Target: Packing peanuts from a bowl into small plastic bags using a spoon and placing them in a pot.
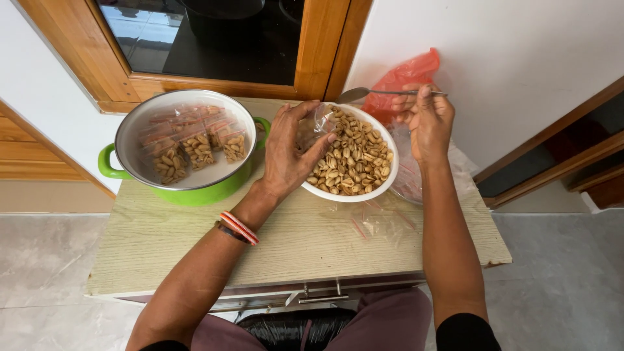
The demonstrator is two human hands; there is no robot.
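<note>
We see our left hand (289, 153) over the near-left rim of a white bowl (383, 185) full of peanuts (354, 159). Its fingers are closed around a small clear plastic bag (313, 125), which it holds open above the peanuts. Our right hand (426, 120) is at the far-right side of the bowl and grips the handle of a metal spoon (354, 95); the spoon head points left, above the far rim. The bowl stands on a pale wooden table (195, 247). To the left of it is a green pot (185, 192) with a white inside, and several small filled peanut packets (195, 146) lie in it. Behind the right hand there is a red plastic bag (403, 75), and some empty clear bags (390, 218) lie on the table near the bowl.
</note>
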